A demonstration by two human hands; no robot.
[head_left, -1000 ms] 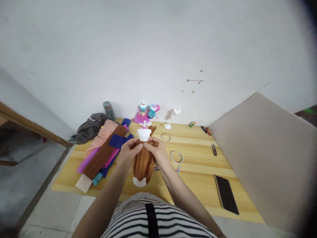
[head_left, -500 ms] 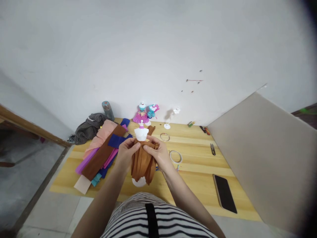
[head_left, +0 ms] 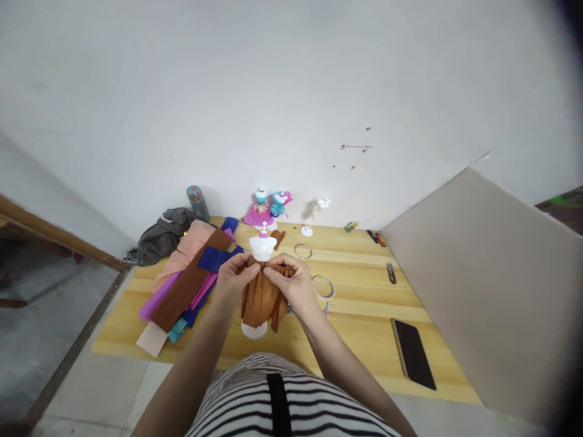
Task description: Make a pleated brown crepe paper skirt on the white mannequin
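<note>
A small white mannequin bust (head_left: 263, 246) on a round white base (head_left: 254, 329) stands between my hands, wearing a pleated brown paper skirt (head_left: 261, 300). My left hand (head_left: 233, 281) pinches the skirt's waist on the left side. On the right, my right hand (head_left: 291, 282) is closed on the same gathered waist, just under the bust. Both hands hold the figure above the near part of the wooden board (head_left: 355, 315).
A pile of coloured paper strips (head_left: 189, 279) lies left of the hands. Two dressed mini mannequins (head_left: 268, 207), a bare white stand (head_left: 314, 217), a bottle (head_left: 198, 202) and striped cloth (head_left: 164, 237) sit at the back. Tape rings (head_left: 323, 287), snips (head_left: 390, 272) and a phone (head_left: 412, 354) lie right.
The mannequin and both hands shifted slightly, first left, then back right and up a little; the grip on the skirt's waist stays the same.
</note>
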